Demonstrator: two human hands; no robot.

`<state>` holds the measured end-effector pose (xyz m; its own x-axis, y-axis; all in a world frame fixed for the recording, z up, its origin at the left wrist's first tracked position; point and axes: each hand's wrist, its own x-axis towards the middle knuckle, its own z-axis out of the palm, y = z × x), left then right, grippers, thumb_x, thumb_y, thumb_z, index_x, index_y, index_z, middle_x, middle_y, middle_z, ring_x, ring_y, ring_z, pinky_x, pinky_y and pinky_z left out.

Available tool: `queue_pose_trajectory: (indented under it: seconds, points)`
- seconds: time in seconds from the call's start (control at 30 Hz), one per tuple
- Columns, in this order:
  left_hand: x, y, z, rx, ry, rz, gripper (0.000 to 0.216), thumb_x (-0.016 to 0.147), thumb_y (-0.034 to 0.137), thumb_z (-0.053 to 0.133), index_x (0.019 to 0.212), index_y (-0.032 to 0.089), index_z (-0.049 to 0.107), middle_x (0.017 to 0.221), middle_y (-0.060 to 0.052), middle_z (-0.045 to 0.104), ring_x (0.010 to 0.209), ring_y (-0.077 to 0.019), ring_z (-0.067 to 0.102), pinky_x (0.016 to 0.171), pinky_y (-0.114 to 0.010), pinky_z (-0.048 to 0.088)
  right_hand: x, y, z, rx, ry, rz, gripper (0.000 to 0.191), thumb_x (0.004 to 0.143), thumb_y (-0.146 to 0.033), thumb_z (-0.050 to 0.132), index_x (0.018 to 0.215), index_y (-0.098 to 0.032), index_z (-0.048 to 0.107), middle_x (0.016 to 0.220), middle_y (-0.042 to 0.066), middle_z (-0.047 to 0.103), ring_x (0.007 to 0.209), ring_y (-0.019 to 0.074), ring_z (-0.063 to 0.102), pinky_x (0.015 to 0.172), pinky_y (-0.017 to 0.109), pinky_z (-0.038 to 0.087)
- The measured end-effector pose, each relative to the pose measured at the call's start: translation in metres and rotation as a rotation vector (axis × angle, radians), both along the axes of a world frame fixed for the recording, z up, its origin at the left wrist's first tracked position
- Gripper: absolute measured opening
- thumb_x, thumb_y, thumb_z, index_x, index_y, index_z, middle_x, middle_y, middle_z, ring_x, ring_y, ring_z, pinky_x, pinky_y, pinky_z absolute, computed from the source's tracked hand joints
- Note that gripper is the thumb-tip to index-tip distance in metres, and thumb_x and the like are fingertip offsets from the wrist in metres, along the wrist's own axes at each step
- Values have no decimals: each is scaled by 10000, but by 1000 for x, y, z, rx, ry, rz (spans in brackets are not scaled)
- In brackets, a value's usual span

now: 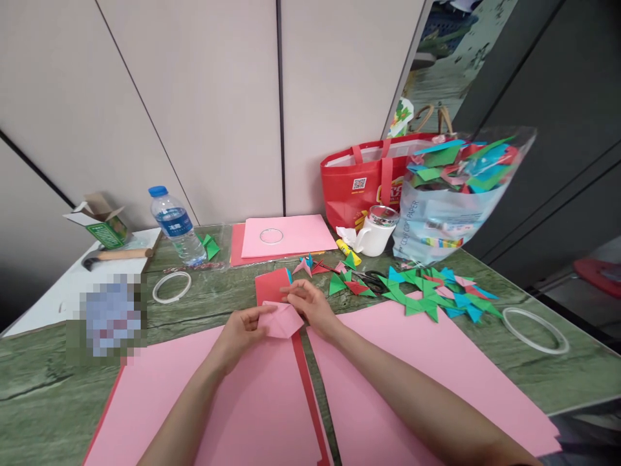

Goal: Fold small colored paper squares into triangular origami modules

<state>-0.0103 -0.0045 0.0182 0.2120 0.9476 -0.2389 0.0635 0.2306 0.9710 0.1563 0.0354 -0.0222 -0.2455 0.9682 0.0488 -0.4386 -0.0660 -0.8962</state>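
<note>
A folded piece of pink paper point(281, 321) is held up between both hands, with crease lines showing on its face. The fingers of my left hand point(241, 333) pinch its left edge, thumb below. My right hand point(310, 307) grips the right corner, its fingers closed at the paper's upper right side. Beneath my left forearm lies a large pink sheet point(252, 401) over red paper, and another pink sheet point(417, 362) lies under my right forearm. Just behind the hands is a red paper strip point(272, 285).
Folded green, blue, red and pink paper pieces point(427, 294) spread at the right, near black-handled scissors point(371, 279). Behind stand a white mug point(376, 236), a red bag point(344, 188) and a filled plastic bag point(431, 220). A water bottle point(177, 226) and hammer point(119, 254) are left.
</note>
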Motion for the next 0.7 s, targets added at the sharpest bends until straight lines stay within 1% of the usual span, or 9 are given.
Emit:
queue_pose_trajectory:
  seconds: [0.07,0.1,0.2,0.27,0.3,0.37,0.47,0.57,0.7]
  points:
    - [-1,1,-3,19,10,37,424,575,241,673,987,149,636,946,-95,671,831,-236,607,727,-339,464,1,-2,1,44,-73,39,170,627,-225,663,762,-188,567,887,14,621,804,136,573,676,240,431]
    - [-1,2,-4,47,2,73,436,578,262,675,996,146,630,976,-104,661,858,-247,601,738,-349,466,1,-2,1,58,-104,67,155,622,-218,663,751,-180,586,857,11,624,787,132,570,691,244,423]
    - [-4,6,-8,176,-6,227,496,591,304,678,1057,156,589,1108,-120,598,955,-256,564,771,-340,463,1,-3,-1,71,-163,134,138,616,-225,654,738,-169,624,741,-5,622,675,114,552,647,242,415]
    - [-5,7,-8,247,-20,296,539,625,322,660,1131,183,535,1180,-113,548,1003,-250,537,778,-325,458,0,-3,-2,77,-167,116,135,611,-235,654,728,-168,638,716,-8,618,647,110,537,624,237,413]
    - [-5,7,-7,261,-39,294,554,648,328,644,1168,200,502,1204,-106,530,1022,-246,525,779,-318,455,0,-3,-3,81,-161,87,136,612,-239,653,729,-170,642,723,-5,618,651,112,534,622,236,414]
    - [-3,5,-5,240,-73,218,541,686,327,615,1196,216,476,1219,-93,519,1035,-242,510,775,-306,450,-1,-3,-3,96,-160,17,136,627,-244,642,746,-179,649,738,0,614,655,114,530,617,235,415]
    - [0,3,-5,183,-30,135,438,683,312,618,1099,182,577,1095,-80,607,933,-224,549,718,-273,448,-1,-4,-2,171,-219,-29,126,661,-241,615,770,-195,658,751,4,607,668,121,529,625,242,415]
    - [0,4,-11,167,25,151,363,667,301,626,1003,167,642,899,-59,673,750,-183,568,608,-239,429,-2,-5,-1,276,-296,-24,143,695,-243,581,804,-205,664,787,15,608,714,136,537,652,255,422]
    - [-2,6,-17,193,33,193,323,662,291,627,956,163,666,733,-33,660,583,-124,509,514,-211,376,-3,-7,0,368,-370,-43,195,740,-197,512,864,-222,660,838,27,599,792,152,545,690,268,424]
